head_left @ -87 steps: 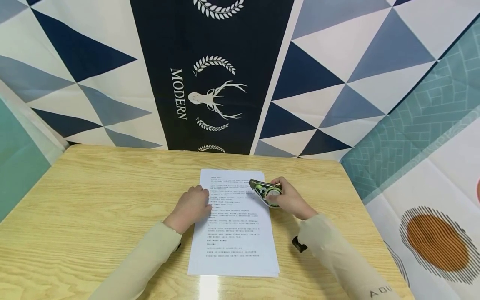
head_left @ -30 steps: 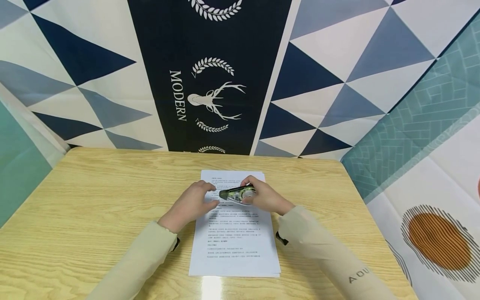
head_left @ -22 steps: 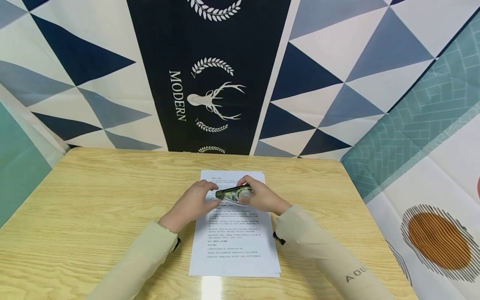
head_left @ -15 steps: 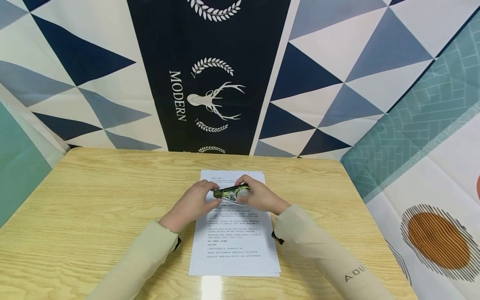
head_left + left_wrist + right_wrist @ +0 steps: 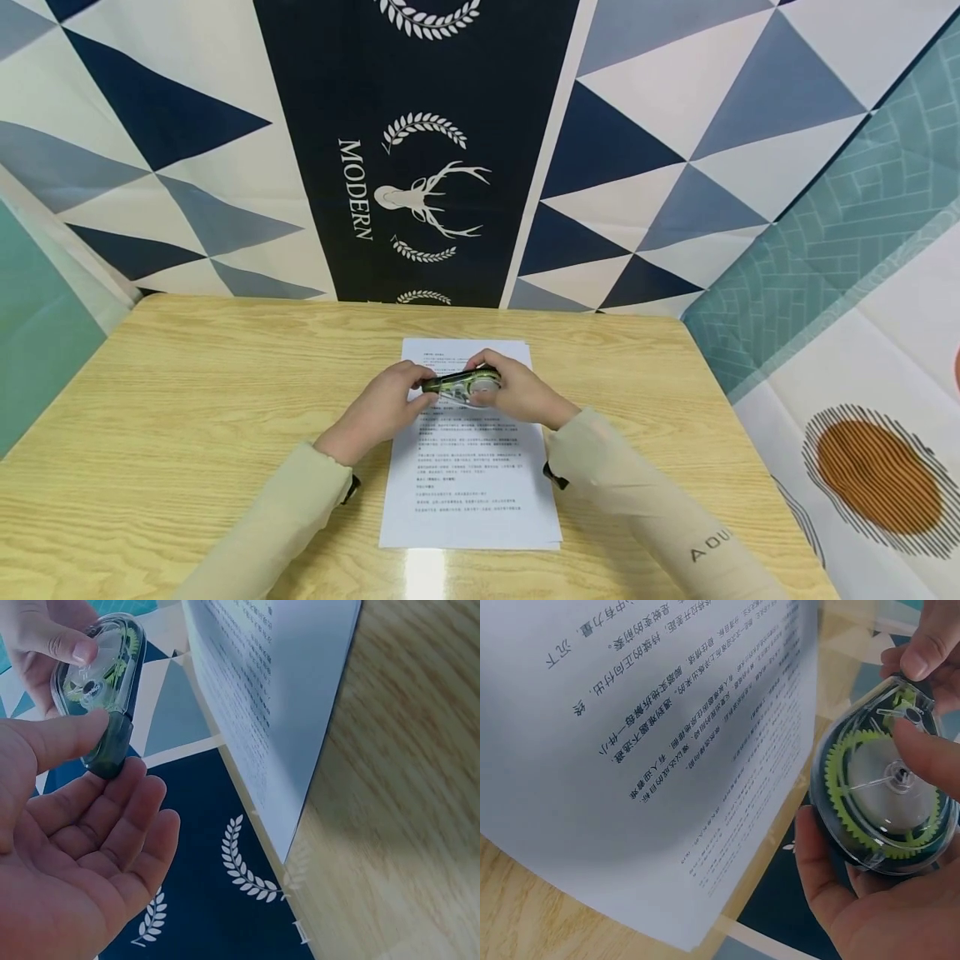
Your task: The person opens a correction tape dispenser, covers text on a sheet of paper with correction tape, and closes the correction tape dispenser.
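A correction tape dispenser (image 5: 459, 386) with a clear case and green gear is held above the printed sheets (image 5: 472, 492). My right hand (image 5: 527, 393) grips its wide rear end, thumb on the clear side and fingers behind, as the right wrist view shows. My left hand (image 5: 381, 412) pinches the dark cap (image 5: 111, 746) at the narrow end between thumb and fingertips. In the left wrist view its other fingers lie loosely curved below the cap. The cap sits on the dispenser's tip. The tape's tip is hidden.
The sheets lie stacked slightly uneven on a wood-grain table (image 5: 225, 400). Behind the table's far edge rises a patterned cloth backdrop (image 5: 420, 200) with triangles and a deer head. Another printed cloth (image 5: 885, 467) is at the right.
My right hand has brought the correction tape leftward from the sheets' right edge, turning it level. My left hand has lifted off the sheets' left side and now pinches the cap.
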Tool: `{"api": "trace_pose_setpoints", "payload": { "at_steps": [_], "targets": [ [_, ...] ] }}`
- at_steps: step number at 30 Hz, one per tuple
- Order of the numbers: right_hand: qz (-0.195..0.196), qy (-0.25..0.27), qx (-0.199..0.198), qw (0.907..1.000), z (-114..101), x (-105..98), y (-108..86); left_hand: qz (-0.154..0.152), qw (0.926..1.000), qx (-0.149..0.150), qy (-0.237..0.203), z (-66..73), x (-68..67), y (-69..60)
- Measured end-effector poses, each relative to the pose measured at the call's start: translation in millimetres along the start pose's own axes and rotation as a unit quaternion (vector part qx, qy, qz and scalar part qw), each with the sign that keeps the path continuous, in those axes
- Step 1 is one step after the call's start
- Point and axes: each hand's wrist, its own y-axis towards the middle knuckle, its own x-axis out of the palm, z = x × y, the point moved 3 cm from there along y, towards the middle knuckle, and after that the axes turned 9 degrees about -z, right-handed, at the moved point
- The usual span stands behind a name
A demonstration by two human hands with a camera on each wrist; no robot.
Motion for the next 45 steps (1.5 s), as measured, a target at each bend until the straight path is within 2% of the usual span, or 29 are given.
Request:
{"api": "trace_pose_setpoints", "payload": {
  "at_steps": [15,29,45],
  "targets": [
    [0.006,0.033,-0.026,0.9991,2.1,-2.0,-2.2,0.024,0.9987,0.044,-0.006,0.1,-6.2,-4.5],
    [0.002,0.044,-0.045,0.998,4.7,-1.7,-2.4,0.034,0.9968,0.045,-0.057,-6.1,-3.7,-2.3],
    [-0.008,0.042,-0.051,0.9978,7.0,-1.6,0.4,0.034,0.9958,0.043,-0.074,-10.9,-3.1,-2.6]
  ]
}}
